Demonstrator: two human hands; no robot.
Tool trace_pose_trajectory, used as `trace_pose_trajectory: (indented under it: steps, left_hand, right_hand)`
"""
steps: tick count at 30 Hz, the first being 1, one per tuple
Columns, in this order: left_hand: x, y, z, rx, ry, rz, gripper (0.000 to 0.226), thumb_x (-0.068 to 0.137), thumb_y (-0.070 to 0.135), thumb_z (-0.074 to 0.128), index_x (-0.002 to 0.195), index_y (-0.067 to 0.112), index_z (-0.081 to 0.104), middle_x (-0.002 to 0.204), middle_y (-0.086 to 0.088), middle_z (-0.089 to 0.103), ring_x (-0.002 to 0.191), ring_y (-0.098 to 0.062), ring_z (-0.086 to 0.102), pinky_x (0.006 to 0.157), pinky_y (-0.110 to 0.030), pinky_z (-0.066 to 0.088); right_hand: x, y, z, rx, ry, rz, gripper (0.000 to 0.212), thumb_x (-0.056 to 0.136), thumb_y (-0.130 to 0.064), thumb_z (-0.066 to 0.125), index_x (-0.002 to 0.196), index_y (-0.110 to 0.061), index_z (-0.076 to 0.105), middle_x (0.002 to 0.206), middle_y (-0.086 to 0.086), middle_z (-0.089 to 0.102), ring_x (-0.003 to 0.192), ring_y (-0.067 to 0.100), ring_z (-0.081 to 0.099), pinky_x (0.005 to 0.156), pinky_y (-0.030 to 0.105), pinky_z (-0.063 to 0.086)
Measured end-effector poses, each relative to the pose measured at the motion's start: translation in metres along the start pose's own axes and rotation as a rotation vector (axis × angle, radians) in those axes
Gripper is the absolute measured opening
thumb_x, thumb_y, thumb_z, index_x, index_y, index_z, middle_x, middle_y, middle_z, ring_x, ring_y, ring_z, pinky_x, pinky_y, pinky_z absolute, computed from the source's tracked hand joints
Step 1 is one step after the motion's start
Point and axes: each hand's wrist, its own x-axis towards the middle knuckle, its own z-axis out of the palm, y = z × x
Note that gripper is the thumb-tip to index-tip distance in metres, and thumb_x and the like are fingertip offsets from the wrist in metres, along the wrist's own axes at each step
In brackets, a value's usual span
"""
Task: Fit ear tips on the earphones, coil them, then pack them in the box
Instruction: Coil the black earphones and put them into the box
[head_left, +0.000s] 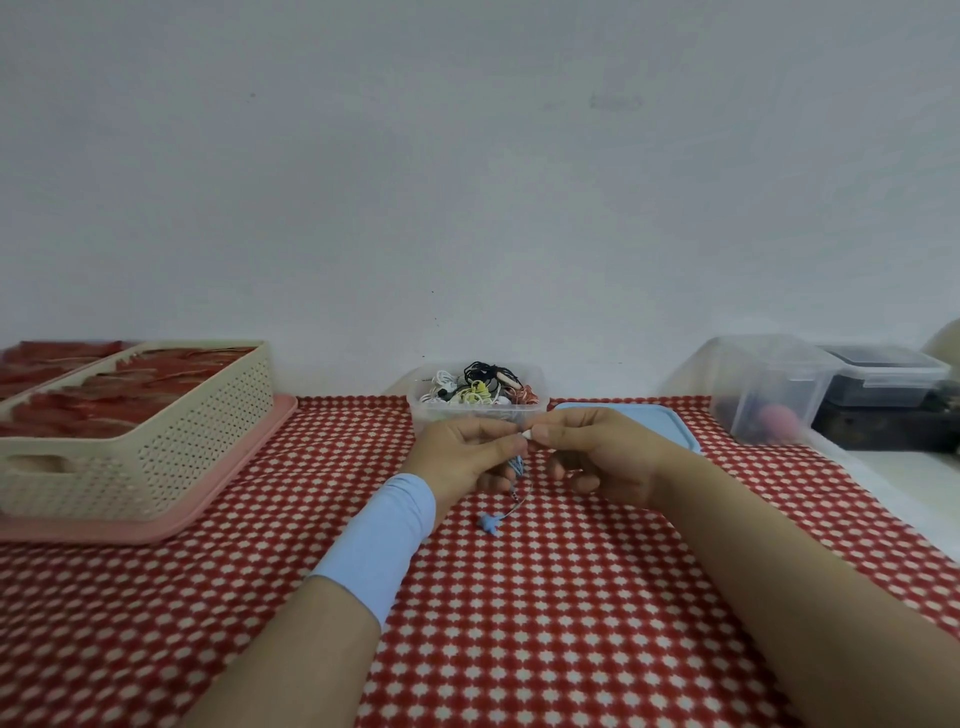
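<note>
From the head view, the left hand (462, 453) and right hand (597, 453) meet fingertip to fingertip, both with fingers curled. The left grips the blue earphones (489, 522), whose cord hangs below it with one bud resting on the cloth (545, 623). The right pinches a small white ear tip (527, 432) where the two hands touch. Just beyond the hands stands the clear box (535, 408), open and holding coiled earphones of several colours. Its blue lid (672, 423) lies flat behind the right hand. Well to the left of the left hand a beige basket (171, 441) sits on a pink tray (244, 457), and its near corner leaves a broad strip of cloth free. Well right of the right hand are a clear tub (769, 384) and a dark lidded container (888, 376). The nearer cloth, red with white checks, shows only the forearms and a blue wristband (384, 535). A plain pale wall (467, 182) rises behind.
</note>
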Motion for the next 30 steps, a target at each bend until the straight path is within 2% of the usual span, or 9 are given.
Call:
trace_pose_trajectory:
  steps: [4,7,13,18,25,30]
  left_hand:
    - [-0.0023,0.0003,0.0001,-0.076,-0.047,-0.009,0.014,0.086,0.007,0.07,0.098,0.012,0.075,0.081,-0.005,0.074,0.07,-0.014,0.068,0.062,-0.023,0.057]
    - [-0.0029,0.0006,-0.0001,-0.066,-0.059,0.001,0.014,0.088,0.006,0.068,0.096,0.016,0.074,0.081,-0.005,0.073,0.068,-0.014,0.067,0.062,-0.025,0.058]
    - [-0.0038,0.0003,-0.0012,-0.028,-0.071,-0.009,0.014,0.089,0.007,0.067,0.098,0.015,0.074,0.084,-0.007,0.072,0.067,-0.014,0.066,0.062,-0.026,0.058]
    - [-0.0015,0.0004,-0.0036,0.094,-0.075,0.006,0.021,0.088,0.007,0.069,0.109,0.005,0.072,0.082,-0.007,0.072,0.066,-0.012,0.066,0.063,-0.026,0.058]
    - [-0.0029,0.0029,-0.0046,0.192,-0.095,0.036,0.013,0.088,0.008,0.069,0.098,0.015,0.074,0.077,-0.01,0.071,0.064,-0.016,0.067,0.068,-0.028,0.061]
    - [-0.0039,0.0031,-0.0025,0.211,-0.075,0.05,0.014,0.089,0.008,0.069,0.101,0.013,0.074,0.07,-0.008,0.07,0.062,-0.016,0.068,0.073,-0.032,0.062]
  right_hand:
    - [0.0016,0.0004,-0.0002,0.004,0.024,-0.004,0.021,0.097,-0.009,0.061,0.114,-0.002,0.071,0.077,0.0,0.072,0.055,0.011,0.055,0.038,0.017,0.028]
    - [0.001,-0.0001,-0.0007,-0.001,0.027,-0.002,0.026,0.096,-0.008,0.062,0.12,-0.001,0.07,0.077,0.001,0.071,0.056,0.011,0.056,0.037,0.016,0.029]
    - [-0.0015,-0.0019,-0.0014,-0.01,0.016,0.032,0.022,0.094,-0.006,0.064,0.115,-0.002,0.072,0.075,0.001,0.071,0.057,0.012,0.057,0.037,0.016,0.03]
    - [-0.0009,-0.0023,-0.0025,-0.027,0.011,0.086,0.015,0.093,-0.006,0.065,0.105,-0.006,0.074,0.075,0.002,0.07,0.055,0.011,0.058,0.035,0.016,0.031]
    - [-0.0014,-0.0039,-0.0039,-0.053,0.014,0.136,0.013,0.093,-0.006,0.065,0.1,-0.009,0.076,0.076,0.002,0.072,0.057,0.011,0.06,0.036,0.017,0.032]
    - [-0.0032,-0.0033,-0.0019,-0.071,0.023,0.102,0.012,0.094,-0.007,0.065,0.097,-0.01,0.076,0.075,0.003,0.073,0.056,0.011,0.063,0.036,0.017,0.032]
